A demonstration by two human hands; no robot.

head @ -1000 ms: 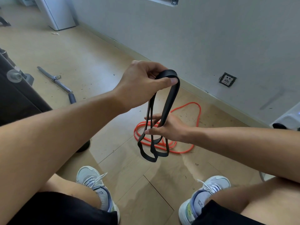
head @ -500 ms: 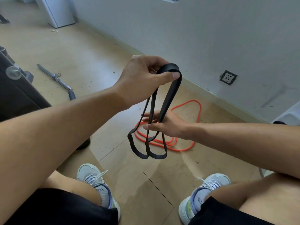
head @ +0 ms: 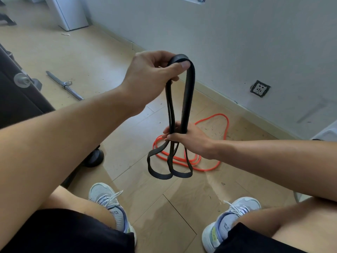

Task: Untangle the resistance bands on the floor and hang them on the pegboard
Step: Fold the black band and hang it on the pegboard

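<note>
A flat black rubber resistance band [head: 187, 99] is held up in the middle of the frame, above the light wooden floor [head: 87, 52]. Its top fold is pinched by the left hand [head: 151, 77], with the thumb pressed on the outer side of the band and the other fingers curled behind it. From there the strands hang down to the right hand [head: 189, 139], which is seen lower and a little to the right; its fingers are closed around the gathered strands, and the thumb is laid across them. Below this hand two black loops hang free and are not touching the floor.

A thin orange resistance band [head: 215, 165] is lying on the floor behind the black one, near the base of the grey wall [head: 237, 33]. It is coiled in several loose loops, and some strands are crossed over each other.

At the left of the frame a metal bar [head: 63, 84] is seen on the floor. A wall socket [head: 259, 88] is set low in the wall at the right. At the bottom two pale sports shoes [head: 109, 203] and black shorts [head: 69, 232] are visible.
</note>
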